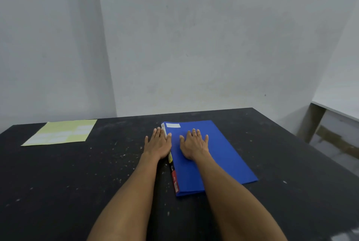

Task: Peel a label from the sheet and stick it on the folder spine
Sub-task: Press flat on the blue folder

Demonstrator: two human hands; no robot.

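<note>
A blue folder (217, 155) lies flat on the black table, its printed spine (172, 170) along the left edge. A white label (173, 125) is stuck on the cover at the far left corner. My right hand (194, 145) rests flat on the cover with fingers spread. My left hand (158, 144) lies flat on the table against the spine, its thumb touching the folder's edge. Far to the left lies the pale yellow label sheet (62, 132) with several white labels on it. Neither hand holds anything.
The black table (97, 172) is speckled with white flecks and ends at a grey wall behind. A white ledge (338, 110) stands beyond the table's right edge.
</note>
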